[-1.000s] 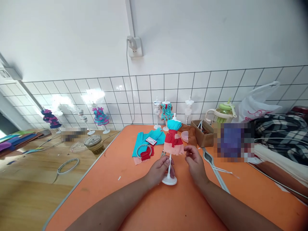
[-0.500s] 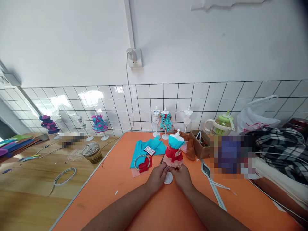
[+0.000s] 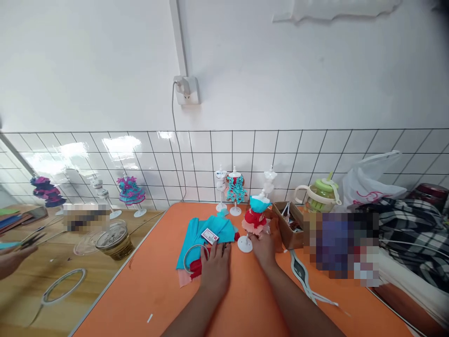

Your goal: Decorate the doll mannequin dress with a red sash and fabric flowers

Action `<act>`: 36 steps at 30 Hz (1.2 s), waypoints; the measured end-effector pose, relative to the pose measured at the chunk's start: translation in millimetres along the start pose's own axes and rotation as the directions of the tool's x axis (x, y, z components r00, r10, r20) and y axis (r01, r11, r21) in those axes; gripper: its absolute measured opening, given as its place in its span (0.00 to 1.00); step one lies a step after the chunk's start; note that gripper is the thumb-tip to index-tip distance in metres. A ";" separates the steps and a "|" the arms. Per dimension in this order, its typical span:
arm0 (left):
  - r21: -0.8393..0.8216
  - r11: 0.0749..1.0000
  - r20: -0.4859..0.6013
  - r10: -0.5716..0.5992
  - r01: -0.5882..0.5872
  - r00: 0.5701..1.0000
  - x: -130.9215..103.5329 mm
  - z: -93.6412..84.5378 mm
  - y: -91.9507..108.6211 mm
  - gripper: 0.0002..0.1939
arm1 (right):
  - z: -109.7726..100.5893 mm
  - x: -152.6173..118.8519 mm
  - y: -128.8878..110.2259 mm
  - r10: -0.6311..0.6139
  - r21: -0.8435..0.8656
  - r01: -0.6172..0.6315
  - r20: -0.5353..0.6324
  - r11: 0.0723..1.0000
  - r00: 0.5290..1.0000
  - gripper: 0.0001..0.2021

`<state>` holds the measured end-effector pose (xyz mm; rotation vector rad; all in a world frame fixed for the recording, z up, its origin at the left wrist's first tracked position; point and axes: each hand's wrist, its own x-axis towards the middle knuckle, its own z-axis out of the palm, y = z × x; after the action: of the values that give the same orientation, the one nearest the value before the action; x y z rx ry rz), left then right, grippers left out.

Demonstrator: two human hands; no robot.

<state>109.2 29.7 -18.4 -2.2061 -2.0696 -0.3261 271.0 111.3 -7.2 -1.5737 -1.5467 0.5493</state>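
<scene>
A small white dress form wears a turquoise top and a red and pink skirt; it leans to the right. My right hand has its fingers closed at the form's lower right, beneath the skirt, where what they grip is partly hidden. My left hand lies flat with fingers spread, touching the red cloth. Beside it are a ring, turquoise cloth and a white card.
Dressed and bare forms stand along the tiled wall. A cardboard box, a green-lidded jug and a white strap are at the right. Another person's hand holds scissors at the far left, near a jar.
My left hand has left the dress form and moved left onto the cloth. The form now leans, with my right hand still at it. Another person's hand with scissors has appeared; the view has shifted.
</scene>
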 end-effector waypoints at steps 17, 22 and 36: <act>-0.040 0.999 -0.175 -0.031 0.025 0.984 -0.6 7.7 3.8 0.25 | 4.9 -17.6 3.4 -0.207 -0.252 0.206 0.024 0.946 0.978 0.16; -0.471 0.878 -0.247 -0.217 0.078 0.945 10.6 -35.2 3.5 0.23 | 0.9 -23.1 2.1 -0.332 -0.265 0.332 0.046 0.905 0.942 0.16; -0.999 0.050 -0.015 -0.205 -0.005 0.979 28.3 -153.7 34.1 0.46 | 8.1 -46.8 -13.3 -0.608 -0.040 0.610 0.052 0.791 0.792 0.11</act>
<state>131.2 21.4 139.8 -2.2009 -2.0363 -2.6484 250.1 67.0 -12.4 -1.0013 -1.9860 0.1654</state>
